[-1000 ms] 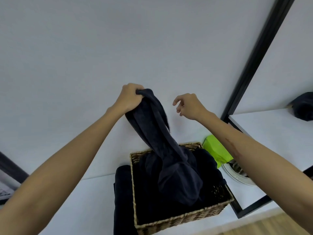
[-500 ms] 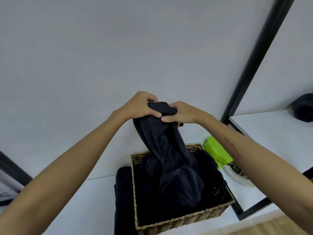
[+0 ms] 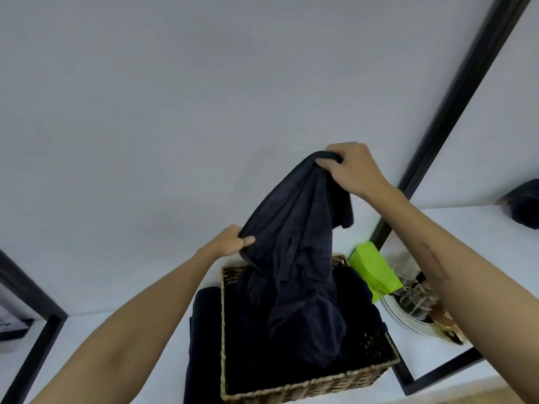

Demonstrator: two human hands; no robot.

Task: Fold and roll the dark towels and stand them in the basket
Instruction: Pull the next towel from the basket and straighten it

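Note:
A dark towel (image 3: 294,243) hangs lifted above a woven basket (image 3: 294,390) on a white shelf. My right hand (image 3: 354,169) pinches its top edge high up. My left hand (image 3: 230,242) grips its left edge lower down, so the cloth spreads between them. The towel's lower end still bunches inside the basket among other dark cloth. Another dark towel (image 3: 202,330) lies folded against the basket's left side.
A bright green box (image 3: 373,271) stands right of the basket, beside a white plate (image 3: 408,323) holding small items. A black frame post (image 3: 455,94) runs diagonally at the right. A further dark bundle (image 3: 523,204) sits on the far right shelf. The wall is close behind.
My hands were together on the towel's top. Now they have parted: the right went up and right, the left slid down the left edge, spreading the cloth.

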